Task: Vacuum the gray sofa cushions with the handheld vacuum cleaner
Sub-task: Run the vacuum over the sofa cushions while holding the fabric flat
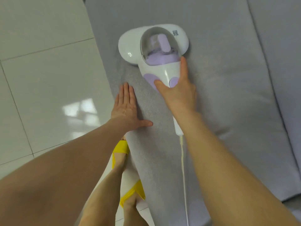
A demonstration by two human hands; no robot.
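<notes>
A white and lilac handheld vacuum cleaner (156, 49) lies flat on the gray sofa cushion (219, 79), its wide head pointing away from me. My right hand (177, 93) grips its handle from above, thumb on the left side and index finger stretched along the right side. My left hand (126, 108) lies flat with straight fingers on the cushion's front edge, left of the vacuum. A white power cord (184, 173) trails from the handle's end down toward me.
Glossy white floor tiles (45, 70) fill the left side. My legs and feet in yellow slippers (121, 150) stand against the sofa front. A second cushion (280, 46) adjoins along a seam at the right.
</notes>
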